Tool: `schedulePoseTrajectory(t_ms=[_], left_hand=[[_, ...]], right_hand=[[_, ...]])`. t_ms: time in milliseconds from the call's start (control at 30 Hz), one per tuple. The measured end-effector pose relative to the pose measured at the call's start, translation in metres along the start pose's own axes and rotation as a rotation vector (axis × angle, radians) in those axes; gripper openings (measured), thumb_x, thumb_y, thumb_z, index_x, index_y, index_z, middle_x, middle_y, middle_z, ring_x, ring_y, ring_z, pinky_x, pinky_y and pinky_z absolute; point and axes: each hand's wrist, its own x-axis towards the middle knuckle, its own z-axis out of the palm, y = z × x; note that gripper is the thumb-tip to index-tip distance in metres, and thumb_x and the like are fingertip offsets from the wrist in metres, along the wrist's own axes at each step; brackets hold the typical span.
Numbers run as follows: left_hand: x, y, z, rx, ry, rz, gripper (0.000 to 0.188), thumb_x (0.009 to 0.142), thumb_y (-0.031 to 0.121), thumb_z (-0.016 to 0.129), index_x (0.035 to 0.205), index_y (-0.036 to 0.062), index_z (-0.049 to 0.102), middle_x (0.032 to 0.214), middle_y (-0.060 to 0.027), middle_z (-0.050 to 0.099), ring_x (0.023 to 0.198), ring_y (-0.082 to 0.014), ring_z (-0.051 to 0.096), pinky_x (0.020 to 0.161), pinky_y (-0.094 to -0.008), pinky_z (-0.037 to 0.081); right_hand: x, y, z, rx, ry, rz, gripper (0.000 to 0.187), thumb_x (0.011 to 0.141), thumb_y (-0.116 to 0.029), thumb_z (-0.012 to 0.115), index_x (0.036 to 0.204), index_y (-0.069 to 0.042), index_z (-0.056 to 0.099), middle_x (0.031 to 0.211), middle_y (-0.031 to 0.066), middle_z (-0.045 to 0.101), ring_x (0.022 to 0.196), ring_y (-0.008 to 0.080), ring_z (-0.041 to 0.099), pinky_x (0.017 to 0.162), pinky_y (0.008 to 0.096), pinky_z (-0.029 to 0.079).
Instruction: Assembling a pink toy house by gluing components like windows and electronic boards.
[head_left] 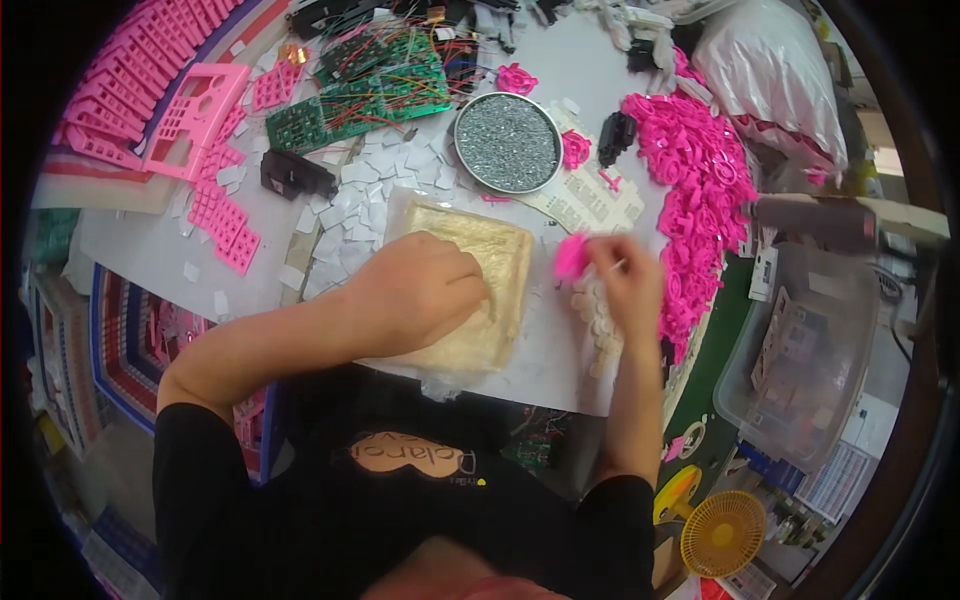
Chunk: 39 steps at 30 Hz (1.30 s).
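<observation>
Pink plastic parts litter the white tabletop (590,70) as the left hand (425,290) presses flat, unclenched, on a yellowish pad (495,250) while the right hand (625,275) pinches a pink piece (571,256) beside it, below a round screw tin (507,142).

A round tin of screws (507,142) sits beside green circuit boards (370,90).
</observation>
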Motion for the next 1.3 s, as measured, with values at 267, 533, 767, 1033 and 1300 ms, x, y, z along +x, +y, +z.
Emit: schedulePoseTrajectory(t_ms=[267,533,767,1033,1300], left_hand=[[-0.039,0.005,0.029,-0.016,-0.116,-0.003,0.045,0.078,0.024,0.076,0.115,0.0019,0.064,0.116,-0.0100,0.060,0.112,-0.0291,0.056,0.097,-0.0450,0.044],[-0.034,0.000,-0.006,-0.073,-0.407,-0.186,0.053,0.077,0.032,0.077,0.120,0.0036,0.064,0.120,-0.0122,0.062,0.117,-0.0292,0.056,0.103,-0.0428,0.042],[-0.006,-0.201,-0.195,0.653,0.659,-0.396,0.050,0.078,0.034,0.074,0.116,0.0024,0.065,0.115,-0.0171,0.064,0.105,-0.0348,0.063,0.090,-0.0461,0.050],[-0.075,-0.228,-0.339,1.235,0.671,-1.516,0.070,0.083,0.031,0.067,0.146,0.0081,0.044,0.155,-0.0175,0.030,0.146,-0.0365,0.024,0.110,-0.0709,0.023],[-0.051,-0.167,-0.329,1.038,-0.537,-1.424,0.033,0.080,0.021,0.071,0.109,0.0072,0.074,0.104,-0.0126,0.074,0.097,-0.0280,0.071,0.083,-0.0463,0.056]], right_hand=[[-0.046,-0.062,0.076,-0.405,-0.247,-0.301,0.015,0.083,-0.015,0.068,0.082,-0.006,0.057,0.075,0.0104,0.062,0.070,0.0307,0.065,0.056,0.0434,0.051],[-0.034,-0.069,0.080,-0.343,-0.319,-0.341,0.013,0.083,-0.019,0.071,0.082,-0.011,0.060,0.070,0.0133,0.065,0.062,0.0330,0.065,0.055,0.0442,0.050],[-0.038,-0.067,0.074,-0.524,-0.382,-0.230,0.010,0.085,-0.022,0.066,0.087,-0.013,0.062,0.070,0.0117,0.066,0.064,0.0345,0.066,0.055,0.0491,0.050],[-0.038,-0.063,0.075,-0.362,-0.337,-0.283,0.012,0.080,-0.014,0.070,0.082,-0.008,0.059,0.074,0.0144,0.066,0.066,0.0369,0.065,0.058,0.0474,0.049],[-0.037,-0.063,0.068,-0.349,-0.368,-0.265,0.009,0.081,-0.013,0.069,0.086,-0.009,0.063,0.074,0.0143,0.067,0.066,0.0366,0.065,0.059,0.0463,0.050]])
